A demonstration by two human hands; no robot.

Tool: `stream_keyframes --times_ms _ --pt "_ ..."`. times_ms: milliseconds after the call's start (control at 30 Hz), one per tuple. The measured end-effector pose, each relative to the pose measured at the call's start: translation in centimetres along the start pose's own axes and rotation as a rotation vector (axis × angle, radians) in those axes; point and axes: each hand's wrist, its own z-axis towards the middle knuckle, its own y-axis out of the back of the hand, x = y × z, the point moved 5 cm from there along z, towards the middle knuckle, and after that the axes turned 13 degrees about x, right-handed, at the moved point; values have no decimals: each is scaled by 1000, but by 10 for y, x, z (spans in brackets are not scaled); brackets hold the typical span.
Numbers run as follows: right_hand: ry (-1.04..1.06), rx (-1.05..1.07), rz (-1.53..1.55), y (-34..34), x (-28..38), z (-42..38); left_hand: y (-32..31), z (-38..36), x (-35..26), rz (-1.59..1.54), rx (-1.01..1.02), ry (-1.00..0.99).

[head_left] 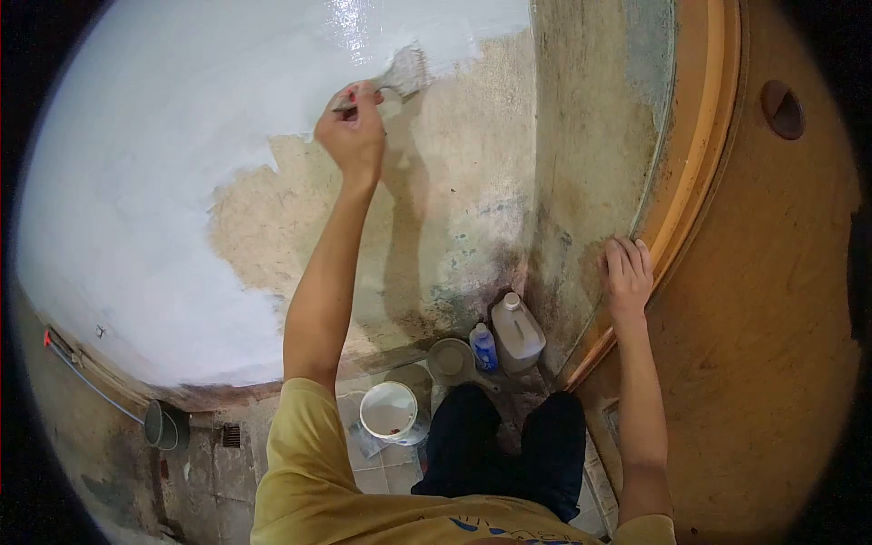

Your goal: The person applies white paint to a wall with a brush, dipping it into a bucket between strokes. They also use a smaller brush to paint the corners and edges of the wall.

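Near: bucket (416,431) is standing just beside our legs; a careless step could be tipping it | Mid: our right hand (629,277) is resting by the orange trim (698,204), fingers together, grip unclear | Far: our left hand (352,127) is pinching the brush (406,74) at the white coating's (163,200) ragged edge; overreaching could be unbalancing us; wall corner (534,136) is bounding rightward strokes, leftward room is opening
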Motion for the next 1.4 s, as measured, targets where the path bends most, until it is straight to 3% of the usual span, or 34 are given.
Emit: stream_keyframes --times_ms 167,367,567,767,800,833,867,900,933,1000,1067,1167,1233,1300,1333,1400 --pt "0 12 -21 2 -1 0 12 -3 -16 -70 -97 24" --pt "4 3 -21 4 1 2 -6 8 -8 40 47 1" --pt "12 -14 -61 -3 -3 -1 49 -23 -18 163 -23 -13" --pt "17 -14 -49 0 1 1 153 -164 -20 628 280 -30" --pt "6 -17 -57 -2 1 0 169 -194 -18 583 336 9" --pt "-6 -23 -66 -3 0 1 190 -230 -7 543 378 231" --pt "-2 -27 -70 -2 1 2 208 -269 3 459 373 336" --pt "-2 -18 -71 -1 2 2 229 -312 12 682 427 426" --pt "-3 -7 -74 0 3 2 250 -364 26 763 359 380" --pt "-16 -2 -73 -2 3 1 263 -430 33 665 397 686" --pt "-16 16 -68 0 4 2 264 -478 44 683 599 957" --pt "-23 57 -51 1 8 4 258 -522 69 682 743 946" --pt "-26 44 -107 -2 7 3 256 -542 92 540 686 975" --pt "-25 46 -114 -2 6 3 252 -574 126 779 1150 1008" --pt "-30 46 -119 -2 6 4 257 -600 152 778 1149 1009" --pt "-27 39 -121 0 8 4 257 -639 179 850 1354 845"
